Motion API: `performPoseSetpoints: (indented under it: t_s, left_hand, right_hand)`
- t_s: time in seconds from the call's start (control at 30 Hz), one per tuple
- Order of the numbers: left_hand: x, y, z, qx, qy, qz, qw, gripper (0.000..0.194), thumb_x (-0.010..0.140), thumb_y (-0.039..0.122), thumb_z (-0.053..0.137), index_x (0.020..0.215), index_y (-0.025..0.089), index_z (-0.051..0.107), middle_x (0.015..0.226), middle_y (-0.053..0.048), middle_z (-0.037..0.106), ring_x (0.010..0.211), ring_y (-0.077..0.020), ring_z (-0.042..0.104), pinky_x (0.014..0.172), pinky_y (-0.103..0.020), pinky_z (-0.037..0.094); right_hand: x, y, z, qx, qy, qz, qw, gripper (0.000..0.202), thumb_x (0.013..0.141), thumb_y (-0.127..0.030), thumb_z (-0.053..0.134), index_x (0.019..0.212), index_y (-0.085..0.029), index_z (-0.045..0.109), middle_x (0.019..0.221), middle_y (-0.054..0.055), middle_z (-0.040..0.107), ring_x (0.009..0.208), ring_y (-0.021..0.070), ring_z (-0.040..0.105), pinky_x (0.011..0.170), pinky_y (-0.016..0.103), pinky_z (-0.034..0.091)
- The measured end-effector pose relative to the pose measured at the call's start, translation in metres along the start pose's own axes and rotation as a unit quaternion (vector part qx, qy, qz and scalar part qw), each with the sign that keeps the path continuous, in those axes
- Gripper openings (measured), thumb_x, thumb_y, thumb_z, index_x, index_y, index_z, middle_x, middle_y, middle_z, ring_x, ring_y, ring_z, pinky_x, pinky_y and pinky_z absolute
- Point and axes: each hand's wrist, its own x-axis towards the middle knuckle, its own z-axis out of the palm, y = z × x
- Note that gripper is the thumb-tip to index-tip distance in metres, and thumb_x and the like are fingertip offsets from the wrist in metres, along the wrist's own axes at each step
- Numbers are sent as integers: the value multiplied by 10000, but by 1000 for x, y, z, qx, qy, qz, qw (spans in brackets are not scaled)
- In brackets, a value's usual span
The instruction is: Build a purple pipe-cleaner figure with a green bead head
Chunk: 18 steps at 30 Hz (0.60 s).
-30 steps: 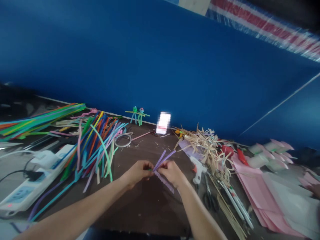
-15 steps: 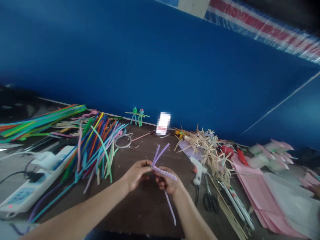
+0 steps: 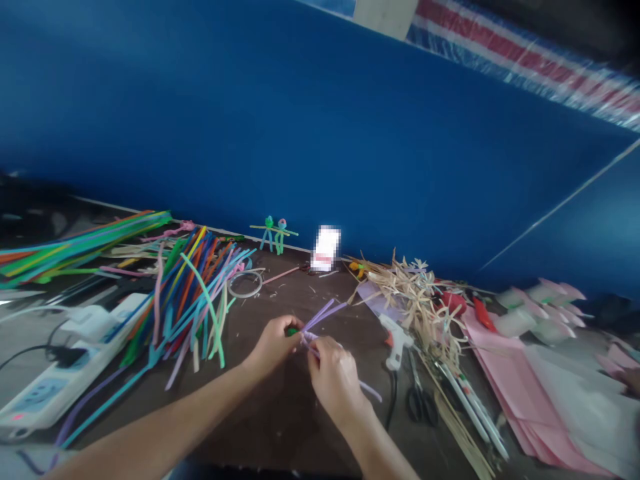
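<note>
My left hand pinches a small figure of purple pipe cleaners near its base, with two loose ends sticking up to the right. A bit of green shows between the left fingertips; what it belongs to is mostly hidden. Close against it, my right hand has thumb and fingers closed on the coiled purple part. Below the right hand, a tail of purple pipe cleaner pokes out. Both hands work just above the dark table.
Left lie a heap of coloured pipe cleaners, a power strip and a clear ring. At the back are two small pipe-cleaner figures and a blurred phone. Right are a glue gun, scissors, dried strips and pink sheets.
My right hand has turned over, its back now upward, covering most of the coil. The loose ends have tilted right, and the lower tail has swung up and right.
</note>
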Motion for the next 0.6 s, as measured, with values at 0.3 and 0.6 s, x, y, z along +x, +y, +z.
performPoseSetpoints:
  t_s: [0.3, 0.6]
  left_hand:
    - [2, 5, -7, 89, -57, 66, 992, 132, 602, 183, 509, 695, 126, 585, 545, 19, 547, 484, -112, 490, 491, -210, 370]
    - [-5, 21, -18, 104, -157, 32, 982, 232, 629, 294, 572, 775, 122, 627, 596, 15, 572, 564, -125, 488, 515, -198, 347]
  right_hand:
    - [11, -1, -14, -4, 10, -77, 997, 135, 806, -162, 471, 859, -219, 581, 847, 24, 600, 773, 148, 557, 639, 209, 351]
    - [19, 19, 4, 162, 11, 61, 985, 208, 767, -296, 503, 657, -174, 631, 604, 15, 632, 561, 130, 554, 504, 186, 341]
